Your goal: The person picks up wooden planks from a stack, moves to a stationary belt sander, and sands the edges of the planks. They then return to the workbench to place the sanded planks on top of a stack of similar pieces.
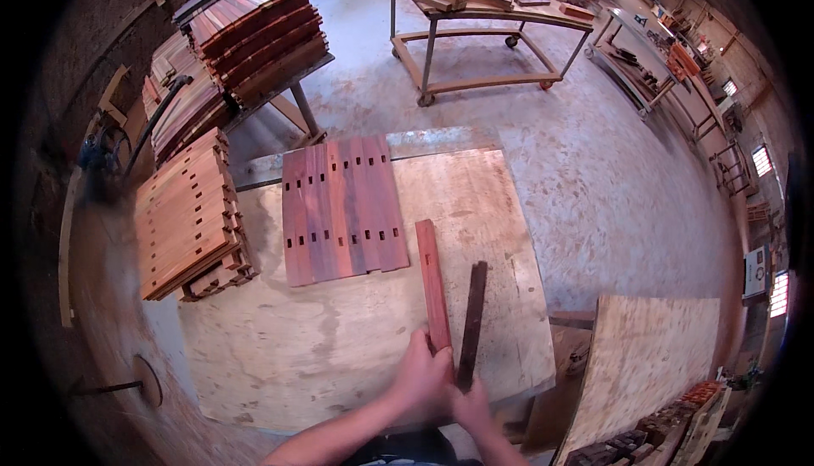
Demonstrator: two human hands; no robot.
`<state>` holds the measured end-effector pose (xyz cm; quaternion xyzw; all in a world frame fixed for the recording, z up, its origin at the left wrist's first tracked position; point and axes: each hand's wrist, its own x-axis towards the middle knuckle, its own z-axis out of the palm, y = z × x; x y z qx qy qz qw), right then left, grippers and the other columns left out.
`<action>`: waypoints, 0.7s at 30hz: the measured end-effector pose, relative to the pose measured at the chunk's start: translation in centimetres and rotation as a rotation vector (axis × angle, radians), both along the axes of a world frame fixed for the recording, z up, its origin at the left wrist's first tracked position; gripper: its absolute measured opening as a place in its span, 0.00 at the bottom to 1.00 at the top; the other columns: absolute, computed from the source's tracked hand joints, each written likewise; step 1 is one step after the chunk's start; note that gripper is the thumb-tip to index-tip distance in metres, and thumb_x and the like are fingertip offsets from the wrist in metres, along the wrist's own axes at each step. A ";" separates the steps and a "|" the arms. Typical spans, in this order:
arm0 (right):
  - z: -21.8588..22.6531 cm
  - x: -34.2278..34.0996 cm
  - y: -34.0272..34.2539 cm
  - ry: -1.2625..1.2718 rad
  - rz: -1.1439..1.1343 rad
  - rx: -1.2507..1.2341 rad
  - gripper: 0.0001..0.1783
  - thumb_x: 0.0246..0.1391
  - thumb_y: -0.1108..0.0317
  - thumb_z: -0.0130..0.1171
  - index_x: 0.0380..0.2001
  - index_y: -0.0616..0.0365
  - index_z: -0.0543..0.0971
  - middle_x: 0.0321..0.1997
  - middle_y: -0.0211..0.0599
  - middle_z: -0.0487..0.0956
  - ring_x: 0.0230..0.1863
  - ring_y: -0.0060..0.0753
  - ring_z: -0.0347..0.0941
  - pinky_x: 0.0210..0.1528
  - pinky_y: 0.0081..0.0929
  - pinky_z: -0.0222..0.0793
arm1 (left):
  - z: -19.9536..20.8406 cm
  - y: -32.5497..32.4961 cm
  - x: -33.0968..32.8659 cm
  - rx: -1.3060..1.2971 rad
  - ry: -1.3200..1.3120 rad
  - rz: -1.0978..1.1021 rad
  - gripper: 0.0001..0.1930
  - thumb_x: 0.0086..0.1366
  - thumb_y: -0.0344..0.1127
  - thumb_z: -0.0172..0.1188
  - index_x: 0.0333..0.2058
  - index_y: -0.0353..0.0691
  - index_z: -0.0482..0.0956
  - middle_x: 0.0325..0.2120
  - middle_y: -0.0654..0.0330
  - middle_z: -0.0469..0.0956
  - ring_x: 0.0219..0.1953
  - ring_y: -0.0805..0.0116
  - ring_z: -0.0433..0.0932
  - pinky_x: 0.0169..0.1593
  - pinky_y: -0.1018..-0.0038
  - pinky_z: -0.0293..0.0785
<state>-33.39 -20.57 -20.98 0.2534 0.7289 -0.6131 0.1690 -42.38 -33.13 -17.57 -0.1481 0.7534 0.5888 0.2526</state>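
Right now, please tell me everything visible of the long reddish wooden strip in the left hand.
The reddish wooden strip is long, straight and narrow, with a small dark mark toward its far end. The left hand covers and grips its near end. It points away from the person, leaning slightly left, over the pale plywood tabletop, to the left of a dark wooden strip. Whether it touches the tabletop, I cannot tell.

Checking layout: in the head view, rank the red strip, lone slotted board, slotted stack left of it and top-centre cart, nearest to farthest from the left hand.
1. Red strip: held in the left hand.
2. Slotted board: ahead-left, lying on plywood.
3. Slotted stack: farther left.
4. Cart: far ahead.
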 end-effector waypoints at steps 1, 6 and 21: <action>0.5 -1.1 0.1 -0.016 0.015 0.008 0.19 0.50 0.72 0.58 0.46 0.62 0.70 0.38 0.33 0.75 0.39 0.27 0.72 0.44 0.29 0.69 | -1.2 0.1 -0.1 0.016 0.059 0.035 0.25 0.58 0.33 0.55 0.53 0.27 0.61 0.43 0.43 0.73 0.46 0.52 0.74 0.49 0.66 0.70; -1.4 -2.9 0.3 -0.034 -0.105 -0.155 0.17 0.52 0.68 0.56 0.46 0.60 0.71 0.39 0.32 0.75 0.39 0.25 0.71 0.43 0.26 0.68 | -4.1 0.1 -2.2 0.060 0.215 0.041 0.30 0.59 0.29 0.55 0.57 0.23 0.55 0.46 0.43 0.70 0.48 0.57 0.73 0.51 0.65 0.70; -7.4 -17.7 -0.9 0.068 0.030 -0.226 0.15 0.55 0.71 0.53 0.46 0.63 0.71 0.36 0.34 0.76 0.32 0.28 0.73 0.37 0.27 0.71 | -7.4 -11.0 1.6 -0.357 0.385 -0.103 0.18 0.54 0.29 0.55 0.46 0.36 0.71 0.40 0.49 0.74 0.43 0.50 0.73 0.46 0.64 0.71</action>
